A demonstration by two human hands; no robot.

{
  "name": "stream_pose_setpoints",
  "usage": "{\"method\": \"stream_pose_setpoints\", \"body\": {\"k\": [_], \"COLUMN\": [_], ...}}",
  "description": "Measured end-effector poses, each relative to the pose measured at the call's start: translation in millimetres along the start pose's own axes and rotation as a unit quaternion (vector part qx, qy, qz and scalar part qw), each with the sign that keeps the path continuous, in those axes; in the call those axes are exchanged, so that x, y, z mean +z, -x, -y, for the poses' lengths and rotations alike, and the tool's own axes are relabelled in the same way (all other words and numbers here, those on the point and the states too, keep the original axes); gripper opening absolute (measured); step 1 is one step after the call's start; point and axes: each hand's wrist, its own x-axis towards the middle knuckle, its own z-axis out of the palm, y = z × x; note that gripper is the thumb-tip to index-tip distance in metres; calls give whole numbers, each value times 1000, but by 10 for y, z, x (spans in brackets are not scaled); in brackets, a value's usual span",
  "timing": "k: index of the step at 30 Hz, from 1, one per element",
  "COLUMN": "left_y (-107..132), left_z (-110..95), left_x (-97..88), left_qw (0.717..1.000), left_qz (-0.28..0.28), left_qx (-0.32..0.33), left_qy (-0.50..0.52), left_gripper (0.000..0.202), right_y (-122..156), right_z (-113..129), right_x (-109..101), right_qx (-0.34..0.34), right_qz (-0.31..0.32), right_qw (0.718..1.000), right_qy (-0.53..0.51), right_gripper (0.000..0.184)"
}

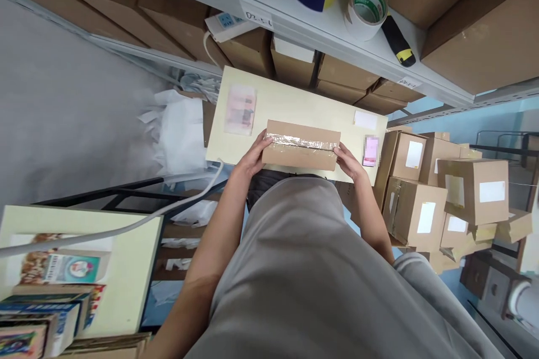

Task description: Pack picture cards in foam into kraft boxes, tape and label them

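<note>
Head view: taped cardboard box [301, 158] gripped by left hand [254, 156] at left end, by right hand [348, 162] at right end, at near side of pale-yellow tabletop [295, 102], right of printed sheet [240, 110], stacked cartons [412, 210] at right.

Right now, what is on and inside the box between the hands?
Shiny tape runs along the upper side of the box; it is closed, so any contents are hidden.
</note>
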Motion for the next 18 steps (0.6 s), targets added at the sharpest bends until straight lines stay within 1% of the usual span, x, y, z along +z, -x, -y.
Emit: {"method": "stream_pose_setpoints", "body": {"k": [3,6,9,11,13,16,18], "left_y": [-42,-135,-253,-312,-338,-339,-349], "left_z": [54,97,74,28,-24,-78,-92], "left_x": [-41,-125,-200,-227,-232,-213,-197], "left_qw": [1000,998,996,996,996,997,997], "left_qz": [12,20,17,22,38,53,62], "left_qx": [-9,-35,-70,-80,-67,-30,-17], "left_qy": [19,43,43,36,37,44,44], "left_gripper": [99,102,90,81,80,87,88], "right_y": [-49,-144,-230,-256,-259,-258,-285], "right_z": [-73,-132,-147,-140,-133,-133,-134], "right_x": [30,75,112,119,112,98,91], "right_qx": [-5,-10,17,35,38,34,37], "right_qz": [3,17,24,23,24,21,19], "right_qw": [1000,1000,1000,999,999,999,999], "right_qy": [1,-1,3,6,2,-15,-22], "right_gripper": [96,104,102,98,99,106,108]}}
